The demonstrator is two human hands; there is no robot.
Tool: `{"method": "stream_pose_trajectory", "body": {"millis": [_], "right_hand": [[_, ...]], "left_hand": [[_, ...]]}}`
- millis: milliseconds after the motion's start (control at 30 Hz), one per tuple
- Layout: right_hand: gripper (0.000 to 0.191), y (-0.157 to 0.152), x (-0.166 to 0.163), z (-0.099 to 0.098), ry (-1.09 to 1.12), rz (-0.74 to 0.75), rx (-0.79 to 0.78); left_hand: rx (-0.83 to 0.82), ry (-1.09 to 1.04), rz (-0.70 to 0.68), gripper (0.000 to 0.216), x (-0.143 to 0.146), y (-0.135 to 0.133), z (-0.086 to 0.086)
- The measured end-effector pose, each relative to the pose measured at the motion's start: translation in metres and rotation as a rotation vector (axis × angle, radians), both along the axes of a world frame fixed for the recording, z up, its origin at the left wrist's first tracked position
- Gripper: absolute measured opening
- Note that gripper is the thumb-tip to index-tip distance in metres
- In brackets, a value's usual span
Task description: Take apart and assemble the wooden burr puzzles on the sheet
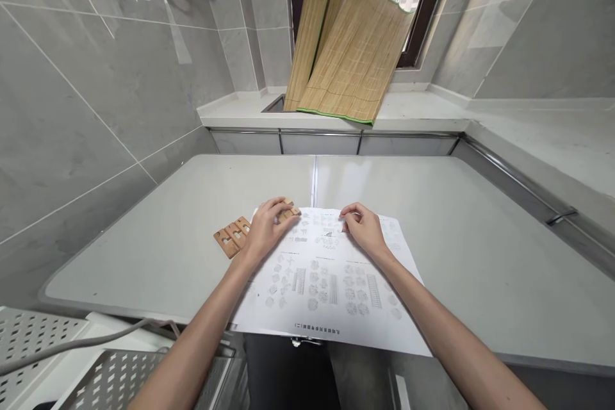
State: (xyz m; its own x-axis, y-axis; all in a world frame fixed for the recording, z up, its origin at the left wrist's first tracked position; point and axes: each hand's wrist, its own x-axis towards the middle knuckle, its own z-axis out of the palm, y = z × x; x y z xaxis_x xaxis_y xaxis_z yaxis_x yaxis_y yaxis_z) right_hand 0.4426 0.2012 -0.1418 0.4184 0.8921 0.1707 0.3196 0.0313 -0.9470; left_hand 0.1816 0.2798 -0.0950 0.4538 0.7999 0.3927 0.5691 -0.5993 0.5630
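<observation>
Well to the left of the printed sheet (312, 328), white perforated panels (29, 333) stand below table level, with a grey cable (100, 337) running across them. Nearer the sheet, on the pale table (144, 269), flat wooden pieces (232, 237) with cut-out slots lie side by side, just beyond its left edge. The person's left hand (266, 224) is over the sheet's far left part, thumb and fingers closed around small wooden blocks (289, 211). The sheet itself lies on the table, reaching its near edge, and bears rows of small drawings. Beyond the sheet, a bamboo mat (355, 45) leans against the window. The right hand (362, 227) is over the sheet's far right part, fingers curled toward the thumb; whether they pinch anything cannot be told. Well to the right of the sheet, a metal rail (519, 177) runs along the wall
</observation>
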Motion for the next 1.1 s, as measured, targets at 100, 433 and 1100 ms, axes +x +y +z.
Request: {"method": "stream_pose_trajectory", "body": {"millis": [100,433,1100], "right_hand": [[0.015,0.0,0.0,0.0,-0.006,0.002,-0.001],[0.014,-0.001,-0.001,0.002,-0.035,0.029,-0.004],[0.027,-0.014,0.0,0.011,-0.482,0.403,0.087]], "left_hand": [[-0.004,0.021,-0.186,0.029,0.024,-0.012,-0.002],[-0.001,0.083,-0.42,0.032,0.046,-0.02,-0.015],[-0.084,0.008,-0.28,0.073,0.027,-0.016,-0.013]]}}
